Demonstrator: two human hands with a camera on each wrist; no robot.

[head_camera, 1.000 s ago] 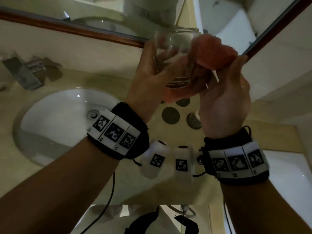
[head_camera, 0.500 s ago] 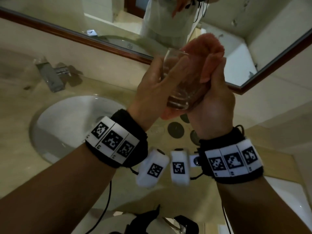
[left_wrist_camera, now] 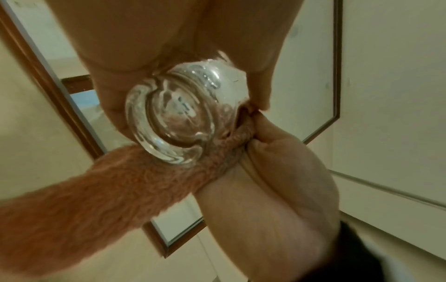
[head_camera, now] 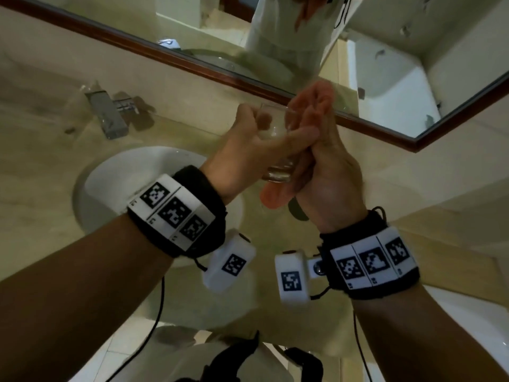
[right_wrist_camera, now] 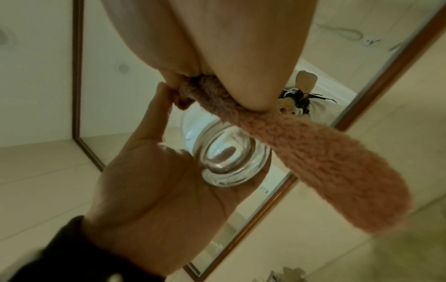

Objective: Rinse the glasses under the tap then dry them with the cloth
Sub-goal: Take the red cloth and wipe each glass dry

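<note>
While left hand [head_camera: 248, 153] grips glass [left_wrist_camera: 178, 122], right hand [head_camera: 327, 172] pinches cloth [right_wrist_camera: 325, 164].

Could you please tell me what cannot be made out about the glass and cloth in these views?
- Glass rim: head view, hidden by left hand and right hand.
- Glass interior: wrist views show only its base.
- Cloth full extent: left wrist view, cut off by edge.

No words, brands or numbers can be read. The wrist bands [head_camera: 170, 213] and the small white boxes [head_camera: 232, 264] hanging from them carry only black-and-white square code patterns.
</note>
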